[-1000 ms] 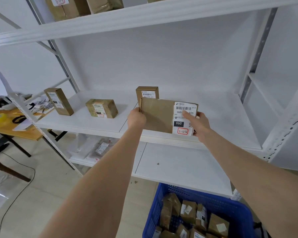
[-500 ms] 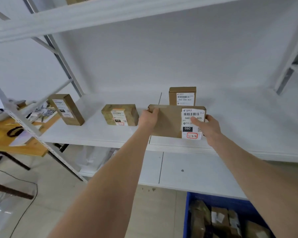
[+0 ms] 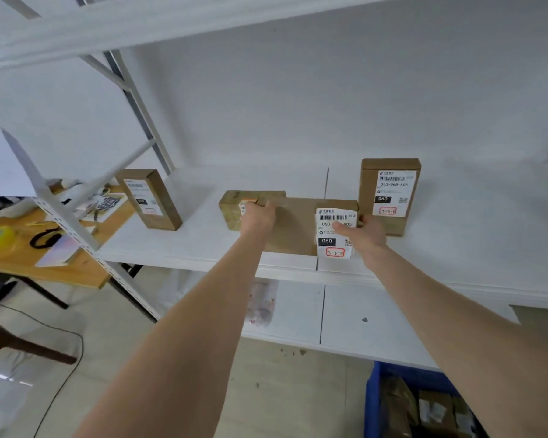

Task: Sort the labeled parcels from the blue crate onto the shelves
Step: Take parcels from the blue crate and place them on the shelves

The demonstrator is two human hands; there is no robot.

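Note:
A flat brown parcel [image 3: 295, 229] with a white label marked 3-3-2 stands on edge at the front of the white middle shelf [image 3: 456, 248]. My left hand [image 3: 260, 216] grips its upper left corner. My right hand [image 3: 366, 233] holds its right end, thumb across the label. Behind it to the right stands an upright labeled parcel [image 3: 389, 194]. A low parcel [image 3: 234, 207] lies just behind my left hand, and a tall tilted parcel [image 3: 149, 199] stands further left. The blue crate [image 3: 372, 403] with several parcels sits at the bottom right.
A lower white shelf [image 3: 361, 320] holds a plastic-wrapped item [image 3: 263, 303]. The rack's white upright [image 3: 76, 229] runs diagonally at left. Beyond it is a wooden table [image 3: 29, 260] with yellow tape and clutter. A cable lies on the floor.
Both hands have carried the flat parcel leftward along the shelf, so it now overlaps the low parcel. My view has shifted left, and the upright parcel now sits to the right.

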